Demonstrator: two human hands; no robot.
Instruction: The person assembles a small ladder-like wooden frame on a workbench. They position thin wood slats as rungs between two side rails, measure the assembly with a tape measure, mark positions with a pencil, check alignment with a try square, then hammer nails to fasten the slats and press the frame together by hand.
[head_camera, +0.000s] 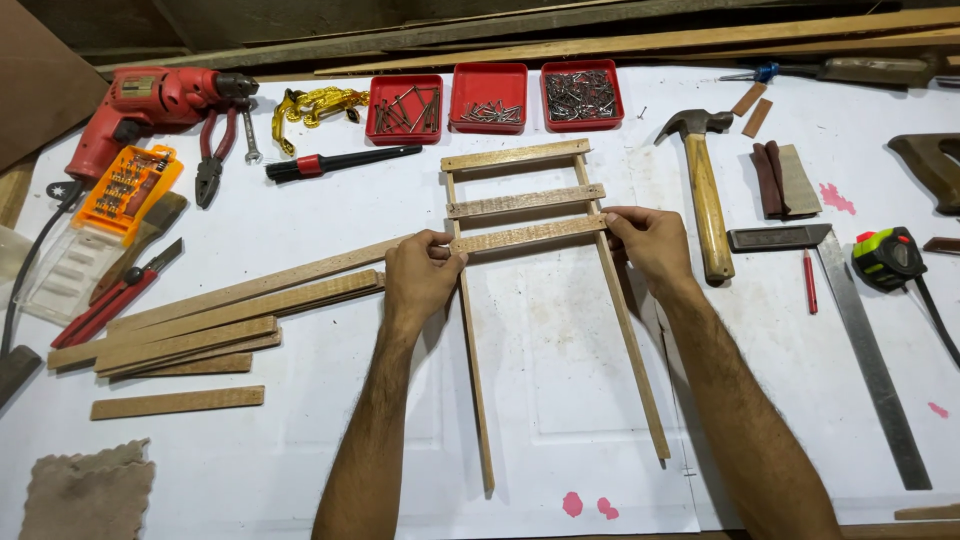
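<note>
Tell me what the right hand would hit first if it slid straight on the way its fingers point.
The right hand points left along the third wooden slat; it would probably meet the left hand gripping the slat's other end.

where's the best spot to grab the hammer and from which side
Take the hammer by its bare wooden handle, mid-length, coming from the near end. It lies flat, head away from the person beside the right hand, so the handle points back toward them.

head cam | above table (560, 400) | faces steeply down | near, arm's reach
</note>
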